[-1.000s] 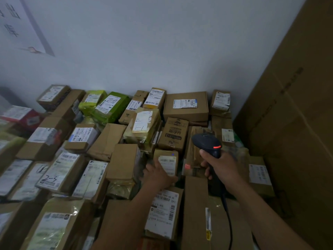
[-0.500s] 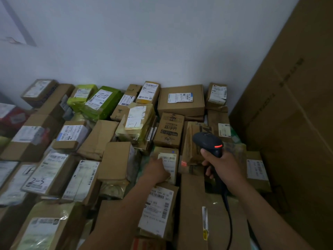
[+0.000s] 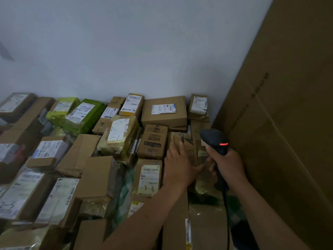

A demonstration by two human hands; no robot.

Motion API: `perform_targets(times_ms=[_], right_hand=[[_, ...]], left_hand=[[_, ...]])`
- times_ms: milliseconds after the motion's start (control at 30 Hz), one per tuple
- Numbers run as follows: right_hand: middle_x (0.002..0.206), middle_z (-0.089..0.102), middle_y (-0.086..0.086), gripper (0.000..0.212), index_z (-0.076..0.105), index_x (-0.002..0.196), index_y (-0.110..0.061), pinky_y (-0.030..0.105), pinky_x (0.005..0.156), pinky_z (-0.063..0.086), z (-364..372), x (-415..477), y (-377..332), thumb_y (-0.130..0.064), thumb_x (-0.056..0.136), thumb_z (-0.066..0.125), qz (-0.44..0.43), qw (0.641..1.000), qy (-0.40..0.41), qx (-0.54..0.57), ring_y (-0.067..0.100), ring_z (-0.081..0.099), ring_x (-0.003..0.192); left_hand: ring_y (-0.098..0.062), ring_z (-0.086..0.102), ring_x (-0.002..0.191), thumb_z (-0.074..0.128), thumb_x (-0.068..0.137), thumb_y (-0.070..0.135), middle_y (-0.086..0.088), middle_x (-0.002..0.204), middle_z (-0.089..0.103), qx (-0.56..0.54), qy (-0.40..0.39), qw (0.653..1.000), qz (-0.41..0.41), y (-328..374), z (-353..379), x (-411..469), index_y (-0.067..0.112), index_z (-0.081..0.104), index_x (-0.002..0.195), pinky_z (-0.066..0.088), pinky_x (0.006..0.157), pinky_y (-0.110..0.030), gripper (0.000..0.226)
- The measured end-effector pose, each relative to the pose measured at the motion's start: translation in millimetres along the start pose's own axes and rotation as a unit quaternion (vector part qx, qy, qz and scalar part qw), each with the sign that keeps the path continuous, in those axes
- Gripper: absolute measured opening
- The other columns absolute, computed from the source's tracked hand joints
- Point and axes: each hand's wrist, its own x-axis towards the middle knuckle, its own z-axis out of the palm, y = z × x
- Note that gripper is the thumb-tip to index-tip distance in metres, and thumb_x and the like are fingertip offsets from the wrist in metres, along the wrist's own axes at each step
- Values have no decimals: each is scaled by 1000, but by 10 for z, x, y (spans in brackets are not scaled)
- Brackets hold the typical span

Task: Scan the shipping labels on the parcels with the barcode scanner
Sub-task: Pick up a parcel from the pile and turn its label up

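Since a second ago the left hand [image 3: 178, 165] has shifted right, off the labelled parcel [image 3: 148, 177] onto a brown box [image 3: 183, 141], fingers straight and slightly apart. At the right, the right hand [image 3: 228, 163] clamps the scanner [image 3: 214, 138] by its near-upright handle, head pointing far-left, red light on.

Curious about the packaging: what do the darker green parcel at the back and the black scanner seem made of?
The green parcel: probably thin plastic film, glossy; it wrinkles and catches light. The barcode scanner: seemingly moulded hard plastic, matt black, with a smooth rounded head and a glowing red strip.
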Motion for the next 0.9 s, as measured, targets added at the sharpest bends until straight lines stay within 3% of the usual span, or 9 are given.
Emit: perform_targets(times_ms=[133,267,333,500,633,800,900], right_hand=[[65,64,6,27,65,83,-6,30,45,43,-77,-16,26,-32,88,68,1,1000,6,-1,17,55,44],[66,63,6,25,63,81,-8,30,46,44,-81,-59,15,-31,88,68,-4,1000,-4,7,18,55,45],[67,64,6,24,63,82,-8,30,46,44,-43,-101,-18,-31,89,68,-10,1000,-15,4,18,55,46],[60,64,8,29,64,79,-6,30,46,46,164,-284,-112,-33,88,68,-16,998,-57,-16,17,57,45],[59,65,13,36,66,78,-4,19,44,45,331,-471,-162,-38,90,64,-36,989,-109,-94,11,57,42],[58,61,14,26,61,73,-16,24,46,46,448,-662,-136,-35,90,66,-44,980,-165,-102,18,56,47],[50,57,4,30,59,70,-14,21,44,45,461,-749,-71,-35,90,66,-33,980,-170,-99,13,54,43]], left_hand=[[-42,8,148,59,81,71,-29,159,-7,18,-37,997,-64,46,199,-29,6,-11,155,16,118,-48,121],[-33,35,131,64,77,65,-20,148,28,0,21,995,-98,-134,159,-42,2,-3,155,33,109,-41,120],[-31,39,129,68,76,63,-17,145,33,-17,65,993,-100,-267,61,-70,0,2,155,37,106,-39,121],[-33,26,139,73,80,53,-18,154,22,-74,103,973,-193,-736,-162,-198,-2,-4,154,29,114,-40,120],[-36,23,141,69,83,55,-21,156,14,-43,38,972,-226,-1003,-180,-321,-6,-10,151,23,117,-41,121],[-33,36,135,69,78,64,-17,151,23,27,16,969,-245,-1013,-212,-425,-3,-1,152,38,106,-38,122],[-29,42,130,63,80,68,-16,148,29,93,-1,966,-241,-1018,-171,-554,-4,2,152,41,103,-35,119]])
